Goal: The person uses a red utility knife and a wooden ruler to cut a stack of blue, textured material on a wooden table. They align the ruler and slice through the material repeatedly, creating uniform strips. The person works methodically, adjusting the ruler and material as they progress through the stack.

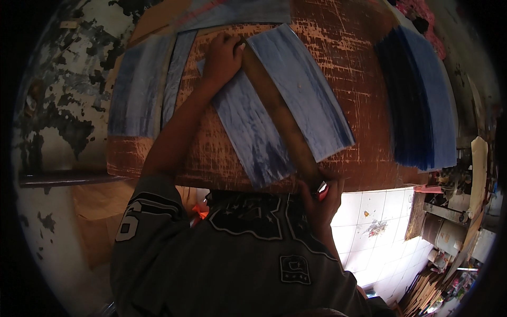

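Across a scuffed brown surface [359, 95], steadying a long strip [277, 108] along blue sheets [301, 90] with the left hand [224, 61] (can't tell if gripping), while clamping the right hand [323, 207] on a small red object [322, 194] near its close end. Probably sitting midway, with strip placed and left-side sheets [134, 84] waiting.

Your left hand [224, 57] covers part of the brown strip's [277, 111] far end. At its near end, your right hand [325, 203] hides most of a small red object [322, 193] (kind can't be told). Strip hides whether the streaked blue material [303, 90] joins under it. Beyond strip, blue sheet [240, 13] cut by top edge. Far right of strip, clutter [459, 280] too small to tell.
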A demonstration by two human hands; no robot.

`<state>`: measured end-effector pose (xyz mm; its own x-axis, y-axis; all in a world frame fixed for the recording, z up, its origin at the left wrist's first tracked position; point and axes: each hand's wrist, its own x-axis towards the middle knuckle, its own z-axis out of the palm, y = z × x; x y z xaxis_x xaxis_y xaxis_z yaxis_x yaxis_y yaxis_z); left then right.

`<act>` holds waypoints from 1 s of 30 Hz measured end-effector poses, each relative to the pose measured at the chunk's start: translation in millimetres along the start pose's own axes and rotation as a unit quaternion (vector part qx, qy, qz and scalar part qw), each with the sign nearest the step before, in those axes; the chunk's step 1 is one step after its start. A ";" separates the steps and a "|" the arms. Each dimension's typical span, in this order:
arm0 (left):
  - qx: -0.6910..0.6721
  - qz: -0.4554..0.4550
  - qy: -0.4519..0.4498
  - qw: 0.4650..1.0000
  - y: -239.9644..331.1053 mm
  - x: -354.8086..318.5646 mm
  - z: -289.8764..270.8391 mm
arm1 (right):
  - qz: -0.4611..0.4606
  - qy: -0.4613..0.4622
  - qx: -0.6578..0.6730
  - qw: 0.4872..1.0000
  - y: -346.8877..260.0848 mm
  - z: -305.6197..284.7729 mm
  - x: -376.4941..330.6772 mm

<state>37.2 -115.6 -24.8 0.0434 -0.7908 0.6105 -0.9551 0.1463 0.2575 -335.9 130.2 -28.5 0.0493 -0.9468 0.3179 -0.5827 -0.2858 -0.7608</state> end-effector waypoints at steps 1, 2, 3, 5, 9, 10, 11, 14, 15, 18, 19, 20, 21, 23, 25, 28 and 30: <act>0.003 0.000 -0.004 1.000 -0.7 -0.2 -0.5 | -0.001 -0.001 0.000 1.000 0.7 0.2 0.0; 0.006 0.001 -0.008 1.000 -1.1 -0.5 -0.4 | -0.001 -0.002 -0.004 1.000 0.6 -0.4 -0.3; 0.002 0.005 -0.006 1.000 -1.2 -0.2 -0.2 | -0.001 -0.003 -0.008 1.000 0.2 -0.9 -0.5; -0.005 0.013 -0.002 1.000 -1.1 -0.8 0.5 | -0.008 -0.001 -0.008 1.000 -0.5 -0.9 0.2; -0.003 0.033 0.021 0.999 -5.8 -2.9 7.1 | -0.025 0.007 0.000 1.000 -1.2 0.2 1.1; -0.004 0.026 0.012 1.000 -7.3 -4.2 7.4 | -0.027 0.007 0.000 1.000 -1.1 0.4 1.0; -0.004 0.019 0.006 1.000 -7.4 -4.1 7.1 | -0.028 0.006 -0.001 1.000 -0.7 0.1 1.2; -0.003 0.030 0.013 0.999 -6.0 -4.0 6.3 | -0.028 0.002 -0.007 1.000 -0.5 -0.7 1.7; -0.001 0.029 0.012 1.000 -4.7 -3.4 5.9 | -0.026 0.001 -0.009 1.000 -1.1 -1.0 2.4; 0.010 0.026 0.010 1.000 -2.1 -2.2 4.5 | -0.021 0.000 -0.008 1.000 -1.2 -0.6 2.5; 0.017 0.024 0.010 1.000 -2.1 -2.7 4.6 | -0.020 0.000 -0.006 1.000 -1.1 -0.4 2.5; 0.024 0.022 0.009 0.999 -1.6 -2.9 4.7 | -0.018 0.000 -0.007 1.000 -2.0 -0.9 2.5; 0.024 0.025 0.011 0.999 -2.1 -2.6 5.0 | -0.017 -0.001 -0.008 1.000 -3.2 -1.5 2.8; 0.023 0.030 0.014 0.999 -5.0 -1.8 6.5 | -0.016 -0.001 -0.007 1.000 -2.9 -1.7 2.3; 0.011 0.022 0.004 1.000 -6.9 -2.3 8.9 | -0.016 0.000 -0.003 1.000 0.3 -0.7 0.5; 0.010 0.021 0.000 1.000 -8.2 -2.0 10.4 | -0.005 -0.005 -0.005 1.000 0.1 -1.0 -0.2; 0.016 0.021 -0.001 1.000 -8.1 -2.8 9.8 | -0.020 0.001 -0.005 1.000 0.7 -0.2 0.9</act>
<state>41.9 -120.4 -35.9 0.0028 -0.7861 0.6181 -0.9649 0.1601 0.2080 -336.4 129.2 -28.6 0.0707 -0.9345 0.3489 -0.5892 -0.3214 -0.7413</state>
